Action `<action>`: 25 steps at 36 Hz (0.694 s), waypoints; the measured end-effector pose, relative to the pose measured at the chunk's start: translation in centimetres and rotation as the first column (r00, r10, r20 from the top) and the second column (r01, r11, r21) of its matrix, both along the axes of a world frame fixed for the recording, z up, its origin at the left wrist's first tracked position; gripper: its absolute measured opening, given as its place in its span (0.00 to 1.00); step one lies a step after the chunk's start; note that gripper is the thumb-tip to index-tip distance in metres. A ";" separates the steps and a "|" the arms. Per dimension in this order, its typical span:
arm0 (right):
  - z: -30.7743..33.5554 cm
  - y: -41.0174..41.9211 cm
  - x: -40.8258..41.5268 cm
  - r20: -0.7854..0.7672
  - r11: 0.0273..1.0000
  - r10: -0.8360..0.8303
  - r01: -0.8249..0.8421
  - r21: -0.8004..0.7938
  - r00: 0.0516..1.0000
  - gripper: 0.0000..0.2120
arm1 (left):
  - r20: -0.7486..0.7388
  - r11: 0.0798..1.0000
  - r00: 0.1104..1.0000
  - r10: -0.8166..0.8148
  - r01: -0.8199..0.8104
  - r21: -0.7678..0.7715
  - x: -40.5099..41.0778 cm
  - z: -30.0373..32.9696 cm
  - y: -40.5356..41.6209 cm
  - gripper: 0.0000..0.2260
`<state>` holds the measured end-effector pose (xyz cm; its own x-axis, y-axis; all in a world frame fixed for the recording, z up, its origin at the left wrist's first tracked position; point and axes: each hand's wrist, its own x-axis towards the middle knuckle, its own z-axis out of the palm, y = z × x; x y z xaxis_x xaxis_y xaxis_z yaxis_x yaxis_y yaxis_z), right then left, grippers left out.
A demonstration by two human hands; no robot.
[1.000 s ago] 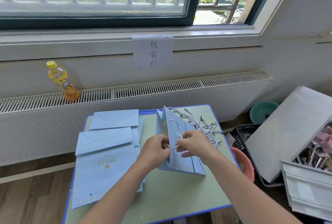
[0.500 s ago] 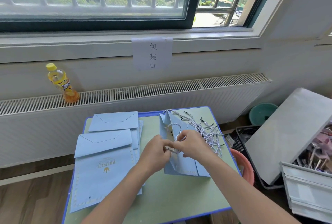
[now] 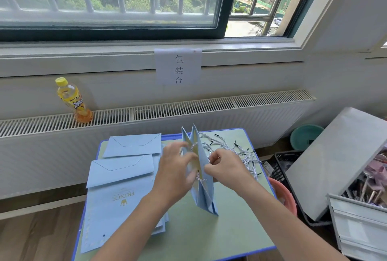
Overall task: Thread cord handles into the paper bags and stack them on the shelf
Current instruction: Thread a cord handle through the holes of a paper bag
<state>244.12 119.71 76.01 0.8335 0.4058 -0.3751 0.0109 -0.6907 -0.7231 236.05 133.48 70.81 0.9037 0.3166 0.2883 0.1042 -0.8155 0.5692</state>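
Both hands work the upright bag [image 3: 206, 193]: left hand [image 3: 174, 168], now blurred, grip unclear; right hand [image 3: 225, 166] at three o'clock pinches the cord [image 3: 193, 145], newly looped through.

A: Quick tally; one small table [image 3: 230, 237], two hands over it, the left hand [image 3: 176, 168] and the right hand [image 3: 225, 168]; one upright paper bag [image 3: 204, 193] between them.

B: And flat bags [image 3: 117, 195]?

A: A pile on the left; two flaps show plainly, the rest I can't count; same with the loose cords [image 3: 236, 151], a tangle, too many to number.

B: Elsewhere?

A: One bottle [image 3: 73, 99]; one paper sign [image 3: 178, 66]; one pink basin [image 3: 287, 195]; one green basin [image 3: 306, 136]; one black crate [image 3: 282, 164].
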 end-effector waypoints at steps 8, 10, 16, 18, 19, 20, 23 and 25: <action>-0.1 0.9 -0.8 -0.206 0.968 0.047 0.006 0.250 0.977 0.04 | -0.250 0.894 0.968 0.028 -0.136 -0.426 -0.6 3.0 0.4 0.25; -0.5 0.7 -0.6 -0.275 0.951 0.034 0.053 0.304 0.961 0.04 | -0.234 0.908 0.970 0.063 -0.153 -0.389 -0.7 2.9 0.5 0.25; -4.0 0.2 0.8 -0.339 0.959 -0.112 0.190 0.208 0.934 0.02 | -0.249 0.918 0.961 0.118 -0.201 -0.342 -1.0 2.5 0.9 0.25; -4.7 0.2 1.0 -0.329 0.972 -0.094 0.158 0.172 0.940 0.07 | -0.251 0.917 0.961 0.117 -0.202 -0.345 -1.1 2.6 0.9 0.25; -5.0 0.3 1.2 -0.311 0.980 -0.062 0.116 0.159 0.948 0.12 | -0.256 0.916 0.960 0.114 -0.202 -0.348 -1.2 2.6 0.8 0.24; -4.9 0.4 1.3 -0.283 0.986 -0.023 0.068 0.153 0.959 0.17 | -0.262 0.916 0.959 0.110 -0.200 -0.348 -1.2 2.7 0.8 0.24; -4.4 1.5 1.9 -0.188 0.973 0.055 -0.010 0.229 0.981 0.22 | -0.287 0.921 0.953 0.096 -0.194 -0.336 -1.2 3.1 0.5 0.24; -3.9 2.4 2.4 -0.140 0.949 0.072 -0.025 0.313 0.988 0.18 | -0.294 0.925 0.951 0.091 -0.190 -0.329 -1.2 3.4 0.4 0.25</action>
<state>246.49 122.13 72.15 0.7547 0.5602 -0.3414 -0.0840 -0.4336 -0.8972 234.87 133.83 74.16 0.8693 0.4815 -0.1115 0.3923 -0.5350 0.7483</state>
